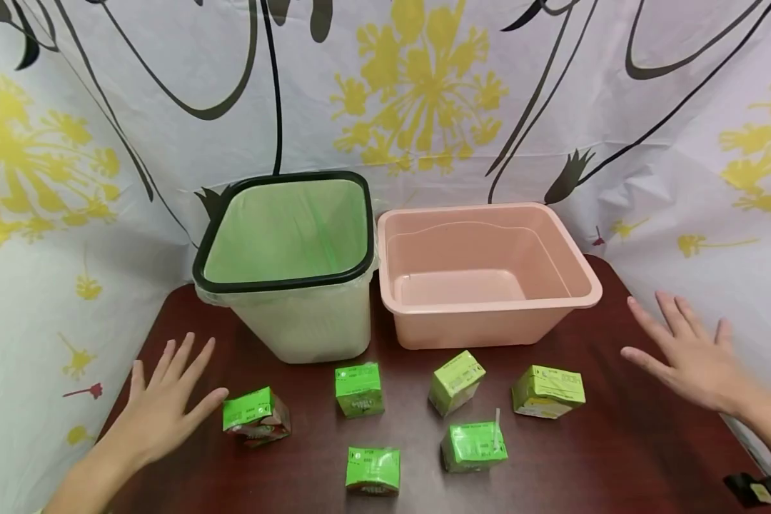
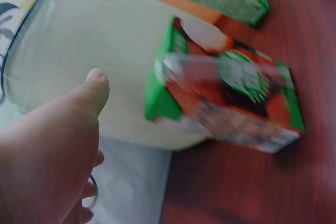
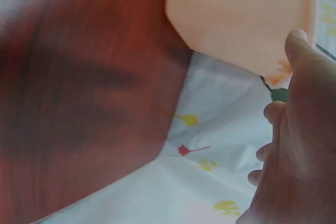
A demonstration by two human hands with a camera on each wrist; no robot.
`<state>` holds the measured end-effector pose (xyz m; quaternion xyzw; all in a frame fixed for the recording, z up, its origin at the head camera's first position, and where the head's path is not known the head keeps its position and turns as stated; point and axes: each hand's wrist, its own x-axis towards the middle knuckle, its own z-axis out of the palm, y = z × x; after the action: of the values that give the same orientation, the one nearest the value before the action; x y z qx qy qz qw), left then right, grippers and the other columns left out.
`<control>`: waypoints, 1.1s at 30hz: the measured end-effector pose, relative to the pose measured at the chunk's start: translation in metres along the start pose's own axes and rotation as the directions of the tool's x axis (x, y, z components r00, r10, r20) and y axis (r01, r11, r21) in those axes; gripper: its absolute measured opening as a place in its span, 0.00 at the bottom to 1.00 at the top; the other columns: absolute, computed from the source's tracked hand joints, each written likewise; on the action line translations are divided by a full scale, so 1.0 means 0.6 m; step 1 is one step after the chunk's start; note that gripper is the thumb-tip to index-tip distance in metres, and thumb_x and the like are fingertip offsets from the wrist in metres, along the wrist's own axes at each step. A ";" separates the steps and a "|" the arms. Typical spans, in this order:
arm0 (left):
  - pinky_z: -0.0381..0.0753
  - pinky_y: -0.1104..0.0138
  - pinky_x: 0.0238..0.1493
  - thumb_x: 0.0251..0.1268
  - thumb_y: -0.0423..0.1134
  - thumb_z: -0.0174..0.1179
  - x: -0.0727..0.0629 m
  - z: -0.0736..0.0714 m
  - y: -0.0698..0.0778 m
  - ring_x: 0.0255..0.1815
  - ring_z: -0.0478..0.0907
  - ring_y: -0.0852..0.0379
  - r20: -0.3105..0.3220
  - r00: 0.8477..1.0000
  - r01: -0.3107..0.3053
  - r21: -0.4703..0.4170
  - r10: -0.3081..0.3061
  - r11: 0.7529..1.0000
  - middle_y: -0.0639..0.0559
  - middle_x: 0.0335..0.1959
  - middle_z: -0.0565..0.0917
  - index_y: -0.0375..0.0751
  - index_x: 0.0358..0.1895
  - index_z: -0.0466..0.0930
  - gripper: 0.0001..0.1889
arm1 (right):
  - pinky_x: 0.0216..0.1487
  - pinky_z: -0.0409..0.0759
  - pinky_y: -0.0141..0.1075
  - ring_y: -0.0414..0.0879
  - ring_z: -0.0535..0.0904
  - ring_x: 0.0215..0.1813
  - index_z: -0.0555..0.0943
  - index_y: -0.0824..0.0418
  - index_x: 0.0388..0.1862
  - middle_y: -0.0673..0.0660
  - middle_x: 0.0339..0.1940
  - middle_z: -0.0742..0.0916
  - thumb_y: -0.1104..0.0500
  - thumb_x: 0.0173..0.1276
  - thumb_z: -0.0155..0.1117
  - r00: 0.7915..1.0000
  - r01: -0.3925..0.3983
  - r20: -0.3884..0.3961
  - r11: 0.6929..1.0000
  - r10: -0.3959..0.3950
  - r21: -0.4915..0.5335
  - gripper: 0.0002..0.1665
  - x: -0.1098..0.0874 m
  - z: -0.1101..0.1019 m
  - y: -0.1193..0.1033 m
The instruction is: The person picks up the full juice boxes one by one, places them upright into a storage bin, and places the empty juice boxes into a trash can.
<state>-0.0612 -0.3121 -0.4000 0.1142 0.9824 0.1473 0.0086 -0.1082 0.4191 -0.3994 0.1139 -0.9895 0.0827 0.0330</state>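
Note:
My left hand (image 1: pixel 157 410) is spread with straight fingers over the table's left side, its thumb nearest a juice box (image 1: pixel 257 416) with a green top and red-brown sides. In the left wrist view that juice box (image 2: pixel 231 87) lies beyond the thumb, apart from it. My right hand (image 1: pixel 694 357) is spread over the right edge and holds nothing. Between the hands stand more drink boxes: a green one (image 1: pixel 360 390), a front green one (image 1: pixel 373 470), a yellow-green one (image 1: pixel 456 382), another yellow-green one (image 1: pixel 548 392), and a green one with a straw (image 1: pixel 474 447).
A pale bin (image 1: pixel 308 325) with a black rim and green-looking inside stands at the back left. Beside it is a pink plastic basin (image 1: pixel 475 325). Both stand on a dark red-brown table (image 1: pixel 617 457). Flower-printed white cloth (image 1: pixel 424 93) hangs behind and at both sides.

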 end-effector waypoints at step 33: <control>0.72 0.72 0.63 0.80 0.37 0.51 0.018 0.035 -0.029 0.71 0.72 0.53 -0.146 0.896 -0.354 -0.807 0.420 0.473 0.39 0.72 0.72 0.25 0.77 0.55 0.30 | 0.41 0.83 0.29 0.15 0.67 0.49 0.38 0.75 0.81 0.85 0.74 0.58 0.44 0.86 0.25 0.968 -0.144 0.247 0.713 -0.042 0.686 0.42 0.212 -0.109 -0.056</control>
<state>-0.0742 -0.3198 -0.4250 0.3209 0.7485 0.5769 0.0622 -0.2213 0.3703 -0.3194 0.0996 -0.8836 0.4364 -0.1370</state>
